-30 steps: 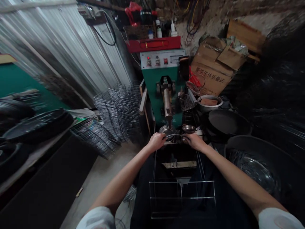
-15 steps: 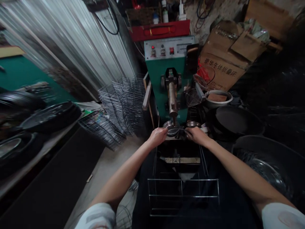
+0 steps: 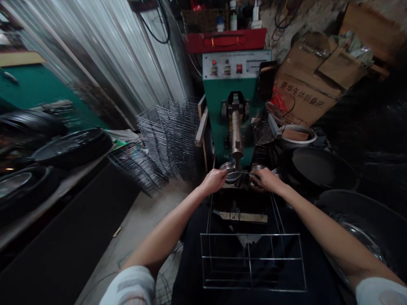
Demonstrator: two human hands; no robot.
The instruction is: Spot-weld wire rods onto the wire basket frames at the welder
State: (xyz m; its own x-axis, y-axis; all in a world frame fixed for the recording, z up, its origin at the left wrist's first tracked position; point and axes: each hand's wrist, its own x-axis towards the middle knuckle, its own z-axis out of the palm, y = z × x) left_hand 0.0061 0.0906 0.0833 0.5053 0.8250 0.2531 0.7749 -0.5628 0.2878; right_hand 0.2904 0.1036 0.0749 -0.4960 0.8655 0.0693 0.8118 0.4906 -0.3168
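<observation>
— Left hand (image 3: 213, 181) and right hand (image 3: 265, 180): how do they stand?

— Both are closed, fingers curled forward over a thin steel wire (image 3: 241, 173) that runs between them. From the head view I can't tell exactly how each one pinches it.

— Where's the wire?

— Directly below the steel ram (image 3: 237, 135) of a green machine (image 3: 229, 91), lying across a round metal die (image 3: 229, 175), with a small steel bowl (image 3: 257, 168) just to the right.

— What's nearer?

— A rectangular wire frame (image 3: 252, 262), its long rods rising toward the hands.

— And to the sides?

— On the right are a cardboard carton (image 3: 318, 84), a white basin (image 3: 299, 136) and a black pan (image 3: 321, 168). On the left, stacked wire racks (image 3: 168, 140) stand on the concrete floor (image 3: 136, 224) before a corrugated metal sheet (image 3: 101, 55).
</observation>
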